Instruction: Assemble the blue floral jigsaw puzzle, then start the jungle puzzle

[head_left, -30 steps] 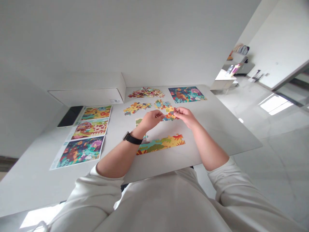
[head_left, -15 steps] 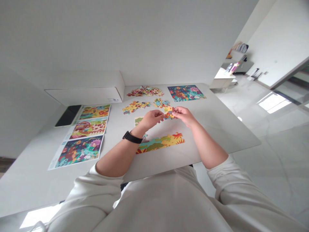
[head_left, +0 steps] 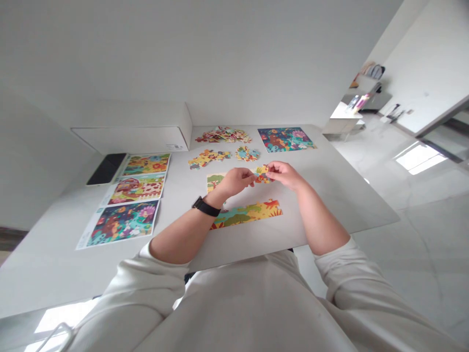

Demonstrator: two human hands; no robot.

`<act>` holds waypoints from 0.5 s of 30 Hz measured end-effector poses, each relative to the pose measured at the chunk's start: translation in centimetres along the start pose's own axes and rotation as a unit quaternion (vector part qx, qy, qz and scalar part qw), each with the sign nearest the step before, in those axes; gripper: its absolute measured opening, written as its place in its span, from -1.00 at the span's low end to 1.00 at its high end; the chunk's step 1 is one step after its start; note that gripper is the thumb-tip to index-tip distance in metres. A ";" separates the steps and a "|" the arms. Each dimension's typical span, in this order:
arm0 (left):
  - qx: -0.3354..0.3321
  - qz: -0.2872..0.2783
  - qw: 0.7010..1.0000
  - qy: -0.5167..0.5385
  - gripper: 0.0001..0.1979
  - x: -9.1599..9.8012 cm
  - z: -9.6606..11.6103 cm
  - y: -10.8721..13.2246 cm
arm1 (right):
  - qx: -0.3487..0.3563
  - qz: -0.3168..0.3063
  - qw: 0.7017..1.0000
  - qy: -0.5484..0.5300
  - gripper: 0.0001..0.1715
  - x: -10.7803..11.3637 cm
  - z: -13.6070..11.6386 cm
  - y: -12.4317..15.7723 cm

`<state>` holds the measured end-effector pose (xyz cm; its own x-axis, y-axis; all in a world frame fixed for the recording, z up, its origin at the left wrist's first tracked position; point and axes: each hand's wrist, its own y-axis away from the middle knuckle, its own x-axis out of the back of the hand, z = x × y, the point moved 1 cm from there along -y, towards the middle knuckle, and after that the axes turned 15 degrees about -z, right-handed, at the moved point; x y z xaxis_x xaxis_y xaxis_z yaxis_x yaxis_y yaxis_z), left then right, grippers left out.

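Observation:
Joined yellow and orange puzzle pieces (head_left: 261, 175) lie between my two hands over the table. My left hand (head_left: 238, 181), with a black watch on the wrist, pinches their left end. At the right end, my right hand (head_left: 284, 174) has its fingers closed on the pieces. Nearer the table's front edge is an assembled puzzle strip (head_left: 249, 213) in yellow, green and blue. A piece with a green tree (head_left: 214, 182) shows left of my left hand, partly covered by it. My fingers hide part of the held pieces.
Behind are loose yellow pieces (head_left: 208, 158), blue and yellow pieces (head_left: 247, 153) and a red heap (head_left: 223, 134). A finished dark puzzle (head_left: 286, 140) sits back right. Picture sheets (head_left: 122, 222), a black tablet (head_left: 106, 169) and a white box (head_left: 132, 138) occupy the left.
The view has shifted slightly. Both hands sit a little lower relative to the loose pieces, still holding the joined pieces, and more of the tree piece shows.

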<state>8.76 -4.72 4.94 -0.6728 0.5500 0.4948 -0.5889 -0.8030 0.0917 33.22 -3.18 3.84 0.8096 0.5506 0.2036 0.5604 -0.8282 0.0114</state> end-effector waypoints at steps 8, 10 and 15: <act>-0.031 0.078 0.996 0.035 -0.49 0.9 0.0 0.2 | -0.132 -0.122 0.984 0.020 -0.43 1.9 -0.1 1.6; -0.040 0.060 0.997 0.016 -0.50 0.6 -0.1 0.2 | -0.168 -0.140 0.975 0.033 -0.46 1.9 0.1 1.7; -0.054 0.013 0.997 -0.049 -0.55 -0.3 -0.3 0.2 | -0.228 -0.164 0.958 0.054 -0.47 1.7 0.8 1.7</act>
<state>8.75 -4.97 4.58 -0.6447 0.4993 0.5789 -0.6199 -0.7846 -0.0136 35.71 -3.52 3.45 0.5668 0.7952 0.2156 0.6265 -0.5859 0.5140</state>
